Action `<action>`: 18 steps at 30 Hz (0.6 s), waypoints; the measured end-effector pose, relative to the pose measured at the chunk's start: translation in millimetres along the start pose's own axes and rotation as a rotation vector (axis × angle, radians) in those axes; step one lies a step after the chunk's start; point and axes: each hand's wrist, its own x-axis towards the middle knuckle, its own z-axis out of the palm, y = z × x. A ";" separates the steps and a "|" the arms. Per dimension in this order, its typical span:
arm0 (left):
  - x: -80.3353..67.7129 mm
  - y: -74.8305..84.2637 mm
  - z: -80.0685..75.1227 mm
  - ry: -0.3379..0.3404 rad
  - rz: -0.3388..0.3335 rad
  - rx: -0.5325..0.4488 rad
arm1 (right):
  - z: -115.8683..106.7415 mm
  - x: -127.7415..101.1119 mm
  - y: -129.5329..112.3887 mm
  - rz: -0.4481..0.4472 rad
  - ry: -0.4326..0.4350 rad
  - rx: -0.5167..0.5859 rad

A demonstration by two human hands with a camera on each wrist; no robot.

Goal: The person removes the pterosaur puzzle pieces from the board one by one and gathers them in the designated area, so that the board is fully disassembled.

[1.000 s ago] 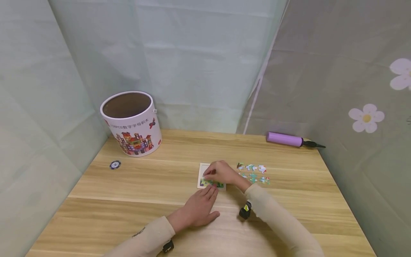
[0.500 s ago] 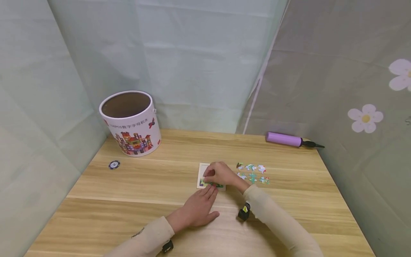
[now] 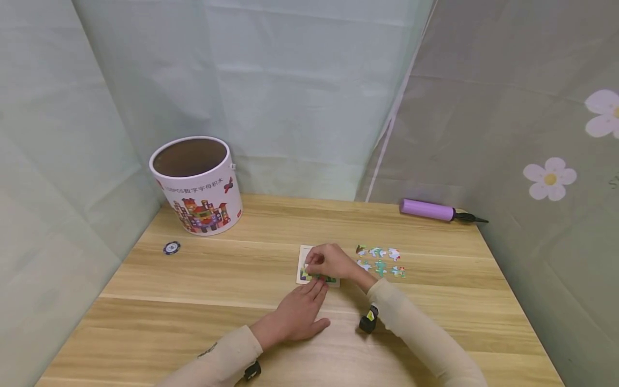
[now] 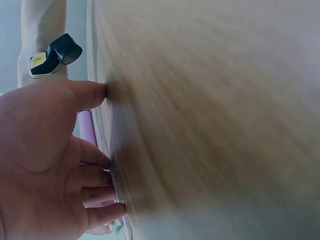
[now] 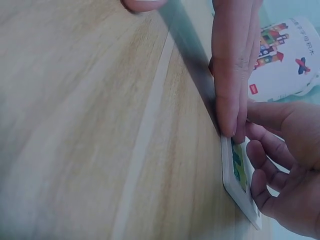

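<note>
A small puzzle board (image 3: 301,262) with a pale raised border lies flat on the table, green and purple pieces filling its near part. Over its left side, my right hand (image 3: 335,262) pinches a small puzzle piece (image 3: 307,270) with thumb and fingertips, low against the board; the piece is mostly hidden. My left hand (image 3: 301,313) rests with straight fingers on the board's near edge, thumb out on the table. Seen in the right wrist view, those left fingers (image 5: 229,95) press the border. Right of the board lie several loose puzzle pieces (image 3: 381,267) in two rows.
A white block bucket (image 3: 205,207), open at the top, stands at the back left. In front of it is a dark-rimmed poker chip (image 3: 171,248). A purple hand pump (image 3: 427,209) lies along the back right edge, near the curtain (image 3: 483,134).
The right fingertips have shifted slightly down onto the board's left side with the puzzle piece. The left hand stays where it was, and the loose pieces have not moved.
</note>
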 end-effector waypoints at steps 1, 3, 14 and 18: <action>0.1 0.0 0.2 0.001 0.001 0.003 | 0.1 -0.1 0.0 0.001 0.001 0.001; 0.4 0.0 0.9 0.003 0.004 0.010 | 0.3 0.1 0.2 0.002 0.004 0.004; -0.1 0.8 -2.1 0.002 0.011 0.008 | -13.0 -7.6 5.6 -0.032 0.085 0.000; -0.6 0.7 -3.0 0.003 0.005 -0.014 | -25.9 -15.8 9.8 -0.028 0.128 -0.001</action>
